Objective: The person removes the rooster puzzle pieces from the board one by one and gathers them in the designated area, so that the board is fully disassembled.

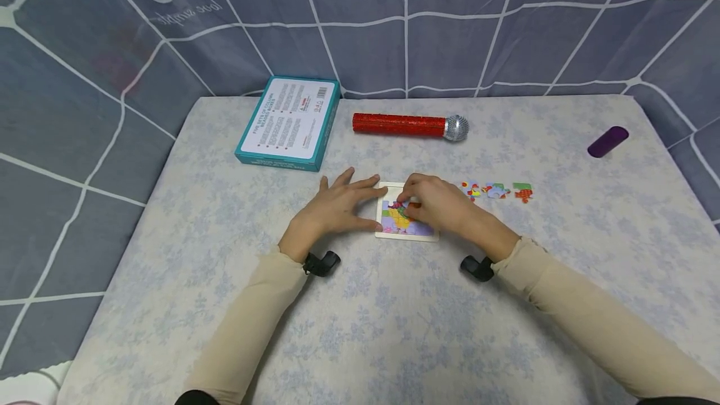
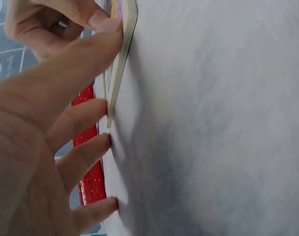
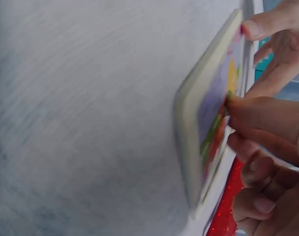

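Observation:
A small jigsaw puzzle in a pale tray (image 1: 407, 237) lies on the table, its lower part filled with colourful pieces and its upper left bare. My left hand (image 1: 340, 208) is spread at the tray's left side, thumb and a fingertip touching the rim. Over the puzzle, my right hand (image 1: 439, 205) pinches a puzzle piece (image 1: 398, 204) between thumb and finger, mostly hidden by the fingers. In the right wrist view the right thumb and fingers meet at the puzzle surface (image 3: 210, 105). Several loose puzzle pieces (image 1: 495, 191) lie to the right of the hand.
A teal box (image 1: 292, 119) with printed text lies at the back left. Beside it is a red glittery microphone (image 1: 399, 125) with a silver head. A dark purple cylinder (image 1: 608, 142) lies at the far right. Grey patterned cloth (image 1: 365, 55) hangs behind the table.

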{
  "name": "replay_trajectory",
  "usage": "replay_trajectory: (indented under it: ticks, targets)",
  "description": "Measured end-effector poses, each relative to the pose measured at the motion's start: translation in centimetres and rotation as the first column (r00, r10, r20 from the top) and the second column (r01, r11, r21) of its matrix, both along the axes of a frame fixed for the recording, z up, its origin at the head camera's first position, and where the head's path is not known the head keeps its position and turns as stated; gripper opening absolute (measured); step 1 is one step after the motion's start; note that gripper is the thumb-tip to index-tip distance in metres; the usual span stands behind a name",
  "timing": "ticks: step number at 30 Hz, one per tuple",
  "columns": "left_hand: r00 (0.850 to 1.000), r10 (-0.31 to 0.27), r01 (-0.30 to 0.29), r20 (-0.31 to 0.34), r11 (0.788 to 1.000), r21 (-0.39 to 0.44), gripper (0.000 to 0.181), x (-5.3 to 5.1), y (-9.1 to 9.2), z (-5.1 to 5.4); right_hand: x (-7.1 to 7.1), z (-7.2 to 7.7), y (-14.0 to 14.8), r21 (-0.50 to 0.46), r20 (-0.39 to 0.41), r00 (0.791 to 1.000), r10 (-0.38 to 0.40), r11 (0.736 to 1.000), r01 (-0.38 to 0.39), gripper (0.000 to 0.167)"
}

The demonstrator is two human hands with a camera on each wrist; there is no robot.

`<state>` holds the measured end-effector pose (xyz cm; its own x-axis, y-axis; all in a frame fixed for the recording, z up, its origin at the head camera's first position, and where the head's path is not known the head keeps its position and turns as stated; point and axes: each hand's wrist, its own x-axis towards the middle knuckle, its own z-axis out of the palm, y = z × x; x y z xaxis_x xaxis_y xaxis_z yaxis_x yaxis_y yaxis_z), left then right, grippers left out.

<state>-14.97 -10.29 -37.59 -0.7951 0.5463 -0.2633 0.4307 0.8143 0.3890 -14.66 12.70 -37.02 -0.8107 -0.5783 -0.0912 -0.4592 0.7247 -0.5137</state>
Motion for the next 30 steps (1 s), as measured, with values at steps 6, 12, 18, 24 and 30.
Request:
replay_trajectory:
  ticks: [6,12,18,24,30]
  targets:
    - [1.000,0.020,-0.020,0.004,1.000,-0.012,0.076,0.2,0.4,0.1,0.2,-0.2,-0.2,-0.060,-0.009,1.000,0.019,0.998,-0.020,0.028]
    - [0.999,0.036,-0.036,0.019,0.999,-0.004,0.075,0.3,0.6,0.2,0.3,-0.7,-0.4,-0.083,0.015,1.000,-0.011,0.996,0.012,0.028]
    - [0.999,0.042,-0.042,0.028,0.999,-0.006,0.072,0.3,0.8,0.2,0.3,-0.8,-0.6,-0.110,0.023,0.999,-0.040,0.993,0.042,0.025]
    - [0.998,0.061,-0.060,0.033,0.998,-0.008,0.069,0.3,1.0,0.2,0.2,-1.0,-0.6,-0.143,0.056,0.996,-0.073,0.986,0.081,0.021]
    - [0.995,0.089,-0.089,0.039,0.996,0.003,0.068,0.3,1.3,0.3,0.3,-1.0,-0.7,-0.164,0.065,0.994,-0.091,0.981,0.101,0.021]
